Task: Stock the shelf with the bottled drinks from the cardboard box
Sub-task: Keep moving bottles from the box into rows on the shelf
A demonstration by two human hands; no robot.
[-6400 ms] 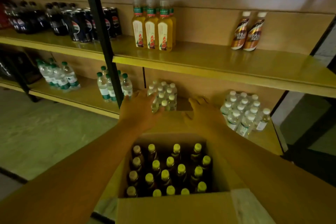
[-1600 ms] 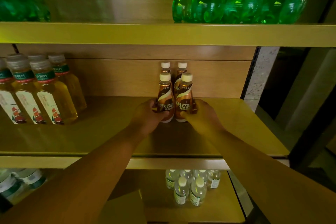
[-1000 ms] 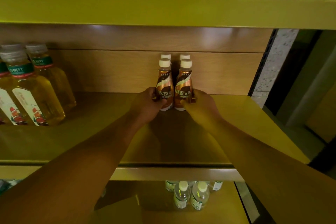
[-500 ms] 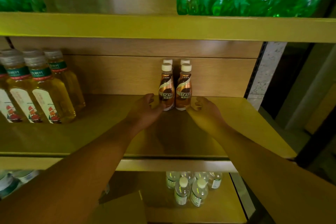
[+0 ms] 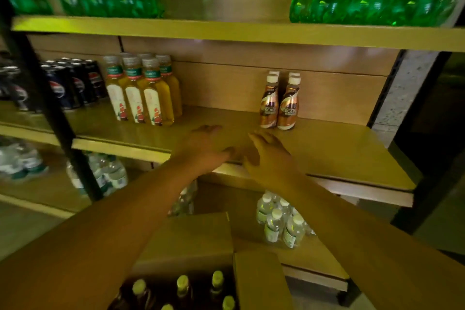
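Coffee bottles [image 5: 279, 103]: I am seeing four brown bottled drinks with white caps standing upright on the middle shelf [image 5: 339, 153], two in front, two directly behind, touching, close to the back panel on the right part of the board. Cardboard box [image 5: 201, 241]: it is sitting open below the shelf front, flaps [image 5: 261, 282] standing up. Boxed bottles [image 5: 183, 284]: dark bottles with yellowish caps are standing upright inside, only the tops showing at the lower edge of my view.
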